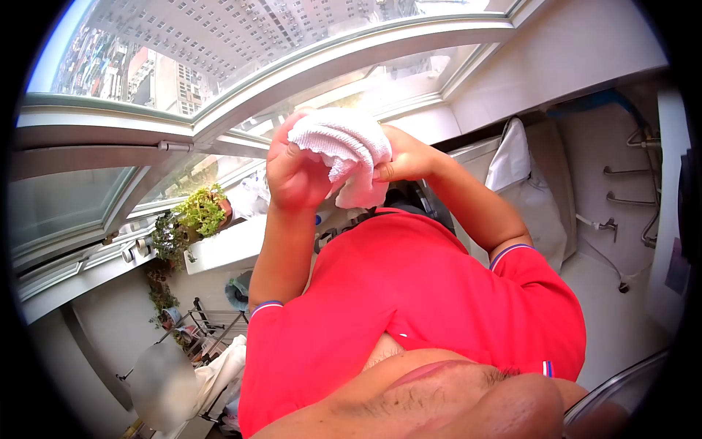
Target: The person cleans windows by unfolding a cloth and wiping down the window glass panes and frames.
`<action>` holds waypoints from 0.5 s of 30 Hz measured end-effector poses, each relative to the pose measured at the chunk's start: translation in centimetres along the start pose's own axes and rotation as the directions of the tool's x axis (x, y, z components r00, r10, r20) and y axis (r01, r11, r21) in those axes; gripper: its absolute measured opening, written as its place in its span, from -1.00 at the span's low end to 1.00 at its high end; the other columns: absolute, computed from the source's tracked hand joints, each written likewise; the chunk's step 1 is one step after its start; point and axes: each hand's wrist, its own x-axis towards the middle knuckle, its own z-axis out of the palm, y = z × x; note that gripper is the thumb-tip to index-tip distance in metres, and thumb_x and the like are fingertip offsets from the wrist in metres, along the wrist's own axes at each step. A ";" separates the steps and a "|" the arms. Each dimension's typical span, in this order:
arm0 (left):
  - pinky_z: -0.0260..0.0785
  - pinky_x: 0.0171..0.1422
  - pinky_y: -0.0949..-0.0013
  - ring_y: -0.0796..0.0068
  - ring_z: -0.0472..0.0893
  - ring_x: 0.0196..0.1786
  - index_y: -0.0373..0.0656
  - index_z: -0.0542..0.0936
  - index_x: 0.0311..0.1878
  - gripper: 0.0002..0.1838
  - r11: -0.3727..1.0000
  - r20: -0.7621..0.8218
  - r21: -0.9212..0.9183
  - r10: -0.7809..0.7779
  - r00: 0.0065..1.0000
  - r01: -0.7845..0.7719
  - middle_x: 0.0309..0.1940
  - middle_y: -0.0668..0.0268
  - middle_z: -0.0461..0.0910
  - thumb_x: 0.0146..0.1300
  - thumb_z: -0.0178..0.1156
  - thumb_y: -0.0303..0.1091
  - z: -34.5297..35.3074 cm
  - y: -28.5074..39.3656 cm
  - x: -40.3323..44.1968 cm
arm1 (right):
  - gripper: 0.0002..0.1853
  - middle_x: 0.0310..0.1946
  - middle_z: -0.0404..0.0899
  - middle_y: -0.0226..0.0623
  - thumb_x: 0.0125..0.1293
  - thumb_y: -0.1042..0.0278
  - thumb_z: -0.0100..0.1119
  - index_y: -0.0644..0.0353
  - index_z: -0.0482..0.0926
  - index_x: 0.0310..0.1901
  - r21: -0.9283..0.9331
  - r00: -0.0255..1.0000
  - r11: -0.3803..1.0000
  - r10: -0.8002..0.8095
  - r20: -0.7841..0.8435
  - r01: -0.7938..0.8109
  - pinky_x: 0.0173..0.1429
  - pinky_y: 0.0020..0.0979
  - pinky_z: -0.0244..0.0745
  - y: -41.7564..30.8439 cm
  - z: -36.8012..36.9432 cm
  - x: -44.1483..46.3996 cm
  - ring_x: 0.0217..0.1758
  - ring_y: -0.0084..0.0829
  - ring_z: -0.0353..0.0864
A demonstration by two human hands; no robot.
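A white textured cloth (pixel 347 146), bunched and folded, is held up between both hands in front of the window. My left hand (pixel 300 164) grips its left side, with the thumb against the folds. On the other side my right hand (pixel 406 155) is closed on the cloth, its thumb pressed on the front and its other fingers hidden behind. Part of the cloth hangs down between the hands, above the red shirt (pixel 409 285).
Window frames (pixel 292 66) run across the top. Potted plants (pixel 201 212) stand by a white ledge (pixel 227 245) on the left, above a drying rack (pixel 212 322) with cloths. At right are a white cloth (pixel 510 155), pipes and a tap (pixel 608 225).
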 end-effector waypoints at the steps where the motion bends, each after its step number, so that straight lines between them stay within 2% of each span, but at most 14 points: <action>1: 0.52 0.33 -0.02 0.07 0.63 0.26 -0.41 0.38 0.39 -0.42 1.000 -0.059 0.028 0.006 0.998 -0.004 0.21 -0.04 0.59 0.48 0.21 -0.20 0.6 -0.2 0.1 | -0.34 0.23 0.61 -0.19 0.40 0.01 0.38 0.25 0.48 0.37 0.106 0.998 0.994 -0.018 -0.062 0.025 0.38 -0.29 0.44 1.7 0.5 -0.3 0.30 -0.38 0.55; 2: 0.52 0.33 -0.01 0.07 0.62 0.27 -0.41 0.37 0.39 -0.42 0.999 -0.120 0.053 0.010 0.993 -0.004 0.22 -0.04 0.59 0.49 0.20 -0.21 1.7 -0.2 0.2 | -0.36 0.25 0.61 -0.20 0.45 0.01 0.34 0.24 0.46 0.39 0.210 0.991 0.976 -0.026 -0.128 0.053 0.39 -0.30 0.44 3.0 1.0 -0.7 0.31 -0.38 0.55; 3: 0.52 0.33 0.00 0.06 0.61 0.27 -0.41 0.36 0.40 -0.42 0.997 -0.175 0.079 0.018 0.984 -0.004 0.22 -0.03 0.58 0.49 0.19 -0.21 2.4 -0.1 0.5 | -0.48 0.22 0.62 -0.22 0.60 0.05 0.14 0.27 0.48 0.38 0.306 0.970 0.948 -0.009 -0.243 0.085 0.38 -0.28 0.45 3.4 1.7 -0.9 0.30 -0.38 0.56; 4: 0.42 0.45 0.01 0.07 0.55 0.37 -0.47 0.38 0.43 -0.41 0.998 -0.054 0.050 -0.029 0.998 0.032 0.32 -0.08 0.53 0.48 0.18 -0.28 2.3 0.4 1.0 | -0.49 0.25 0.60 -0.19 0.63 0.07 0.06 0.28 0.45 0.40 0.381 0.956 0.914 -0.021 -0.294 0.138 0.40 -0.26 0.45 4.0 1.5 -0.9 0.31 -0.36 0.55; 5: 0.40 0.48 -0.01 0.08 0.56 0.37 -0.47 0.37 0.44 -0.41 0.967 -0.105 0.256 0.013 0.994 0.015 0.30 -0.07 0.54 0.49 0.18 -0.27 2.1 0.3 0.9 | -0.49 0.28 0.57 -0.17 0.66 0.09 -0.01 0.30 0.42 0.42 0.450 0.939 0.873 -0.027 -0.343 0.190 0.41 -0.25 0.44 4.4 1.3 -0.9 0.32 -0.34 0.55; 7: 0.47 0.44 0.01 0.10 0.63 0.29 -0.47 0.40 0.41 -0.45 0.771 -0.172 0.636 0.104 0.979 0.030 0.21 -0.05 0.61 0.50 0.16 -0.29 2.6 0.3 0.8 | -0.51 0.36 0.50 -0.13 0.68 0.19 -0.13 0.31 0.33 0.46 0.523 0.806 0.712 -0.102 -0.583 0.468 0.46 -0.20 0.42 2.9 1.1 0.1 0.37 -0.29 0.53; 8: 0.50 0.39 0.03 0.11 0.65 0.25 -0.46 0.41 0.40 -0.47 0.797 -0.196 0.601 0.069 0.978 0.065 0.18 -0.06 0.63 0.51 0.14 -0.30 1.8 0.7 0.4 | -0.50 0.40 0.45 -0.13 0.66 0.26 -0.15 0.31 0.26 0.50 0.435 0.735 0.715 -0.161 -0.659 0.547 0.52 -0.19 0.37 3.2 -0.6 0.0 0.41 -0.25 0.51; 9: 0.54 0.35 0.04 0.12 0.66 0.22 -0.45 0.43 0.39 -0.50 0.819 -0.223 0.564 0.033 0.974 0.102 0.14 -0.06 0.64 0.52 0.13 -0.30 0.3 1.3 -0.7 | -0.51 0.39 0.46 -0.13 0.62 0.35 -0.13 0.33 0.28 0.49 0.281 0.613 0.731 -0.231 -0.755 0.622 0.54 -0.19 0.35 1.0 -1.9 0.4 0.41 -0.24 0.52; 10: 0.57 0.31 0.06 0.12 0.68 0.19 -0.44 0.44 0.37 -0.52 0.840 -0.253 0.525 0.000 0.967 0.137 0.11 -0.07 0.66 0.53 0.11 -0.31 -1.2 1.8 -2.0 | -0.52 0.35 0.49 -0.15 0.57 0.44 -0.12 0.36 0.34 0.45 0.159 0.540 0.733 -0.318 -0.779 0.661 0.54 -0.20 0.34 0.1 -4.6 -0.2 0.39 -0.24 0.52; 11: 0.59 0.30 0.10 0.18 0.73 0.09 -0.45 0.51 0.30 -0.59 0.854 -0.325 0.494 0.006 0.946 0.164 0.00 -0.03 0.71 0.55 0.08 -0.34 -2.4 2.0 -3.5 | -0.53 0.33 0.51 -0.15 0.52 0.49 -0.09 0.38 0.39 0.41 -0.086 0.393 0.795 -0.387 -0.834 0.601 0.51 -0.22 0.36 -1.3 -7.3 -0.6 0.35 -0.25 0.54; 12: 0.61 0.27 0.11 0.20 0.74 0.05 -0.44 0.53 0.26 -0.61 0.823 -0.408 0.523 0.013 0.913 0.222 -0.03 -0.01 0.72 0.55 0.09 -0.33 -3.6 2.2 -5.4 | -0.54 0.29 0.54 -0.17 0.49 0.49 -0.03 0.37 0.42 0.39 -0.275 0.282 0.801 -0.474 -0.834 0.532 0.44 -0.24 0.43 -3.0 -10.0 -1.1 0.30 -0.27 0.57; 13: 0.62 0.25 0.13 0.22 0.75 0.02 -0.43 0.56 0.23 -0.63 0.791 -0.482 0.545 0.023 0.876 0.279 -0.06 0.01 0.73 0.55 0.09 -0.32 -4.6 2.4 -7.2 | -0.54 0.26 0.56 -0.16 0.48 0.45 0.01 0.34 0.44 0.38 -0.444 0.131 0.763 -0.558 -0.820 0.470 0.37 -0.25 0.51 -4.6 -12.6 -1.3 0.26 -0.26 0.61; 15: 0.63 0.17 0.21 0.26 0.76 -0.07 -0.41 0.59 0.15 -0.68 0.784 -0.641 0.502 0.053 0.765 0.366 -0.12 0.06 0.74 0.55 0.10 -0.34 -6.3 2.5 -11.0 | -0.50 0.21 0.57 -0.15 0.47 0.38 0.10 0.35 0.42 0.39 -0.678 -0.083 0.607 -0.717 -0.692 0.416 0.30 -0.24 0.55 -8.4 -17.2 -1.7 0.22 -0.27 0.63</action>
